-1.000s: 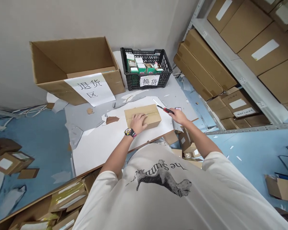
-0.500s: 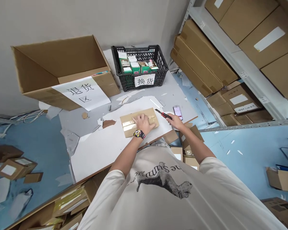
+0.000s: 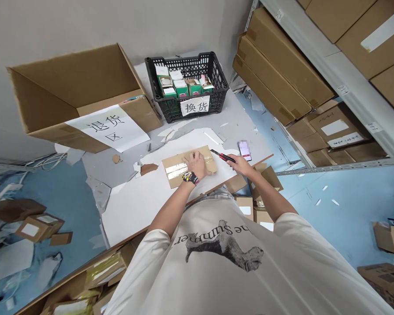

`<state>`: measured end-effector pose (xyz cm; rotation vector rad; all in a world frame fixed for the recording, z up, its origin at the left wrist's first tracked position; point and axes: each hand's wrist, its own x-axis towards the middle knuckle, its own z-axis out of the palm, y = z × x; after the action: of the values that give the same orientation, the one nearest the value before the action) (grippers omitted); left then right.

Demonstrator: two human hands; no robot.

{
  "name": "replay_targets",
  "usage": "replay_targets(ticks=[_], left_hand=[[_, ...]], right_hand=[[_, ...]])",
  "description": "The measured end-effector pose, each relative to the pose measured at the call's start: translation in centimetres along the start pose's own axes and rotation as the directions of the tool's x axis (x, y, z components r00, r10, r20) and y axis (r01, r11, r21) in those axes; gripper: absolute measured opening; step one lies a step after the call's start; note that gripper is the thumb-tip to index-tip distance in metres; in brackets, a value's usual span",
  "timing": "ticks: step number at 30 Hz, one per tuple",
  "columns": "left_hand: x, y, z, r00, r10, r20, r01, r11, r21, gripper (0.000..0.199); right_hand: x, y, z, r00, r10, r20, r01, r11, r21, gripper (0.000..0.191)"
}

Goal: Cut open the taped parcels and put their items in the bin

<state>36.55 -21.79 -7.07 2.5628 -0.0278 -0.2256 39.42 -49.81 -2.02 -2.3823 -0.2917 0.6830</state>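
Note:
A flat brown cardboard box [image 3: 175, 169] with shiny clear tape lies near the front edge of the white-topped table [image 3: 131, 208]. Spread over its top is my left hand [image 3: 197, 165], fingers apart, with a watch on the wrist. To the right, my right hand [image 3: 240, 166] is closed around a red and black utility knife [image 3: 223, 156]. The blade points left, close to the box's upper right corner. A phone [image 3: 244, 150] with a lit screen lies just beyond my right hand.
At the back left stands a large open carton [image 3: 46, 127] with a paper sign. Beside it, a black crate [image 3: 170, 109] holds several green and white boxes. Shelving with cartons [image 3: 282, 65] rises on the right. More boxes [image 3: 107, 269] lie below the table's front edge.
The camera view has shifted slightly. My left hand has turned a little on the box, its fingers now closer to the far edge. The knife remains in my right hand.

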Motion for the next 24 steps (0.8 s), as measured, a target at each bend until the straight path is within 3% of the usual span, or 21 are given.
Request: replay_targets(ticks=[5,11,19,24], left_hand=[[0.1,-0.4,0.0,1.000,-0.020,-0.015,0.021,1.000,0.016,0.095],[0.4,0.0,0.0,0.998,-0.057,0.027,0.058,0.997,-0.040,0.096],[-0.6,0.4,-1.3,1.000,-0.002,0.029,0.002,1.000,-0.004,0.069],[-1.7,0.4,-1.6,0.999,0.006,0.032,-0.005,1.000,-0.026,0.065]], right_hand=[[-0.3,1.2,-0.1,1.000,-0.011,0.013,0.010,1.000,0.020,0.046],[-0.4,2.6,-0.5,0.999,-0.020,-0.028,0.020,1.000,-0.007,0.047],[-0.4,2.0,-0.8,0.999,-0.039,-0.005,0.039,0.999,0.011,0.045],[-0.1,1.9,-1.1,0.998,-0.055,0.039,0.054,0.998,0.043,0.038]])
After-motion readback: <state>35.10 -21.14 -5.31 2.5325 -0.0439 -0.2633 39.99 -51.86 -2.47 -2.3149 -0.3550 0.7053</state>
